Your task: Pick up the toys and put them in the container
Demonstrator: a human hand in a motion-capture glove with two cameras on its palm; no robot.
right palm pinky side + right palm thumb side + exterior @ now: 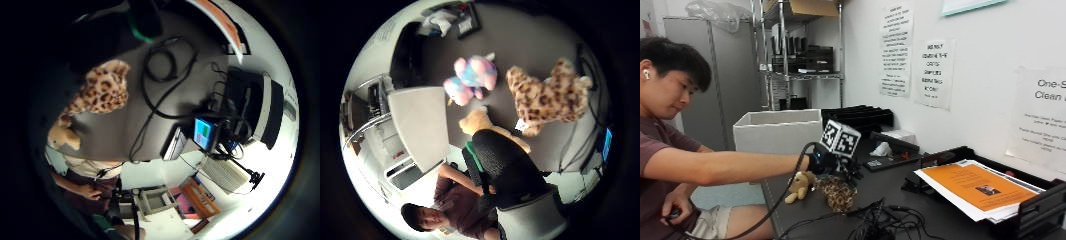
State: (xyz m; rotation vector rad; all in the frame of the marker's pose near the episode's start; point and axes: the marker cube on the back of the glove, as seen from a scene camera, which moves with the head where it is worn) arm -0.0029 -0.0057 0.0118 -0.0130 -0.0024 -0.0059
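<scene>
A dark table (pixel 919 210) carries a leopard-print plush (pixel 838 192) and tan plush (pixel 800 186) near its front edge, a white container (pixel 776 132) behind; the gloved right hand (pixel 821 162) hovers above them, its grip impossible to tell.

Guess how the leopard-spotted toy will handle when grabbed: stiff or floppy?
Likely floppy: the leopard-spotted toy looks like soft stuffed plush with limbs splayed on the table. Probably light for its bulk. Unlikely to roll or slip, since it lies flat and furry.

white wall (pixel 986 55), metal shelving (pixel 800 50), dark table (pixel 906 210)
</scene>
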